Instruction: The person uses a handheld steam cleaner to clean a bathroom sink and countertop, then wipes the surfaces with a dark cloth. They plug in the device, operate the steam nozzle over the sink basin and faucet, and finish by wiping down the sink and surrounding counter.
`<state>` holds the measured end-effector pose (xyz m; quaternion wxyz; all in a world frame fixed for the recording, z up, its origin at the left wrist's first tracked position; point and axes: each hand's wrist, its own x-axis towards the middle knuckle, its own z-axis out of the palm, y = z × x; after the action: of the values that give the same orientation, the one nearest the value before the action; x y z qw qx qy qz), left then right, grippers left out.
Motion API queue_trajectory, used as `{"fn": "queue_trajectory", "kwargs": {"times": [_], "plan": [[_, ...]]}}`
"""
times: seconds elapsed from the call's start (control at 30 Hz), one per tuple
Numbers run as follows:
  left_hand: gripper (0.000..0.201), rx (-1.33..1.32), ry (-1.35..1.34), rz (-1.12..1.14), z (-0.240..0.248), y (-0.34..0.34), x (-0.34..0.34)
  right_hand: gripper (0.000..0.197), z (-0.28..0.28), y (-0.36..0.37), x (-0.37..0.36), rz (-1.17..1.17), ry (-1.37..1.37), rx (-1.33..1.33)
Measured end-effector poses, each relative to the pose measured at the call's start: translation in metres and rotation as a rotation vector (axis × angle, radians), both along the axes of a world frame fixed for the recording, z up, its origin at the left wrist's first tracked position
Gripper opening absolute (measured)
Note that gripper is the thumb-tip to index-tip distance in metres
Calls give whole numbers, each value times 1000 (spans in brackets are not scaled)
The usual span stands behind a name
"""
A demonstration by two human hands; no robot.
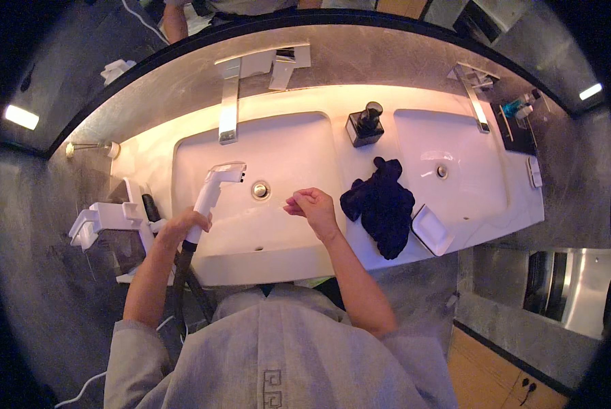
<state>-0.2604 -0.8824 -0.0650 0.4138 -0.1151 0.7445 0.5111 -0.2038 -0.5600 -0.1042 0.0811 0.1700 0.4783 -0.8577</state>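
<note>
"Left hand (pixel 186 223)?"
"Mine's wrapped round the white nozzle (pixel 207 195), over the left basin (pixel 292 150)."
"Right hand (pixel 315 208)?"
"Fingers loosely curled; can't tell if I'm pinching anything. Nozzle lies left of it, long axis slanting away from me."

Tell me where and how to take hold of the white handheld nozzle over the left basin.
Grip the straight shaft of the white handheld nozzle, below its bent head, probably best from the left, as the left hand does. The shaft looks slim enough to wrap, and the head points right, leaving the hand clear of that end.
</note>
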Motion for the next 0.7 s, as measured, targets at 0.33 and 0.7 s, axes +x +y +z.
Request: {"fn": "queue_trajectory", "kwargs": {"times": [0.33, 0.7], "plan": [[23, -202, 145, -42, 11, -2, 2, 27, 16, 8, 2, 33, -8, 682], [17, -102, 144, -152, -14, -16, -11, 17, 100, 3, 26, 2, 438, 1063]]}}
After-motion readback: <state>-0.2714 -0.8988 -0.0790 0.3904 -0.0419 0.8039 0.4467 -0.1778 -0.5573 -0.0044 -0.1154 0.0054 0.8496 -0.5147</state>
